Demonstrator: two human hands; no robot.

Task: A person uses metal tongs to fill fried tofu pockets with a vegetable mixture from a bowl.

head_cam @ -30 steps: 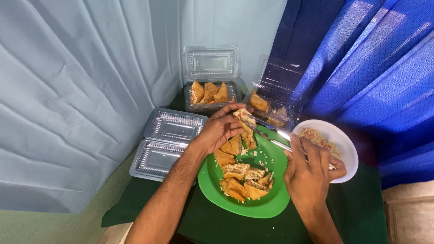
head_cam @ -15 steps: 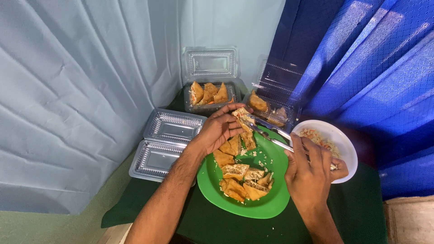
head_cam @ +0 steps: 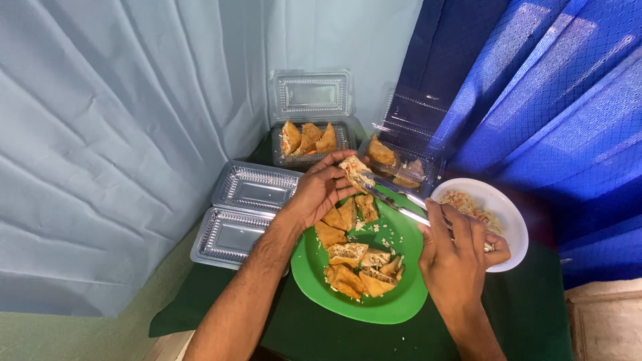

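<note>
My left hand holds a fried tofu piece over the far rim of a green plate. The plate carries several cut fried tofu pieces. My right hand grips a metal utensil whose tip rests against the held tofu piece. A white bowl of shredded filling sits just right of the right hand.
Two open clear plastic boxes hold more fried pieces: one at the back, one to its right. An empty open clear box lies left of the plate. Pale blue cloth hangs left, a dark blue curtain right. The table is dark green.
Both hands stay almost in place; the left hand has shifted the tofu piece slightly while the utensil stays against it.
</note>
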